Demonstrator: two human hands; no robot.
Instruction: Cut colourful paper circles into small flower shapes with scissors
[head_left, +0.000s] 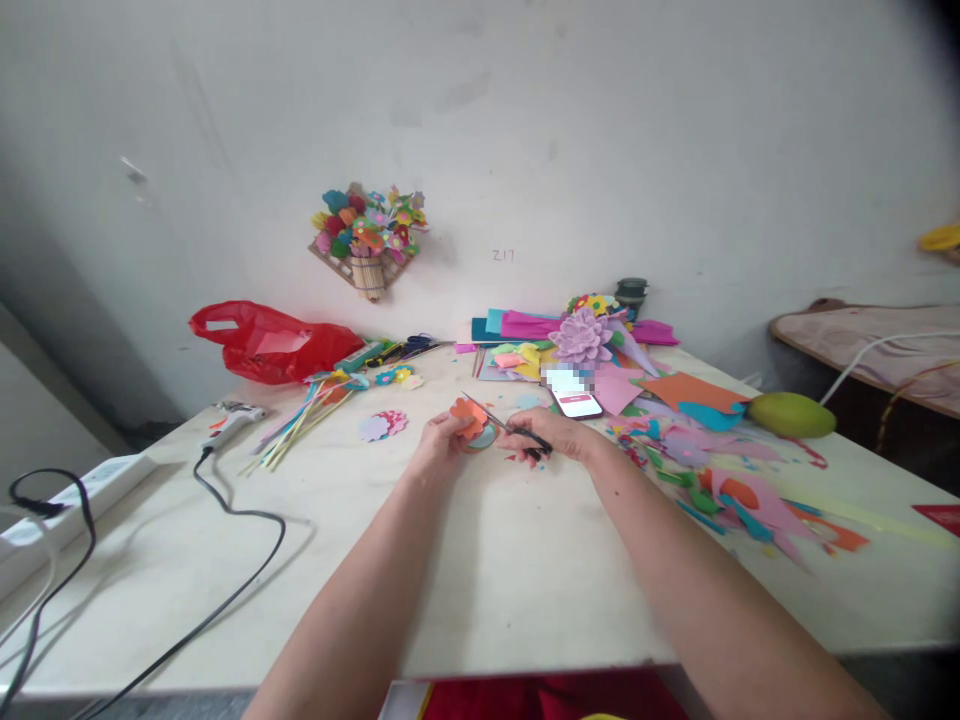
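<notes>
Head view: the fingers of the left hand (441,443) are pinched on the edge of an orange flower-shaped piece (468,417), held over the middle of the worktop (525,580), while those of the right hand (559,432) are closed around the dark handles of the scissors (531,436), whose blades point toward the piece. Just beyond the right hand lies a phone (577,402), with coloured scraps (686,447) spread to its right; pink and lilac flower shapes (384,426) lie left of the left hand, and a glue gun (232,426) farther left.
</notes>
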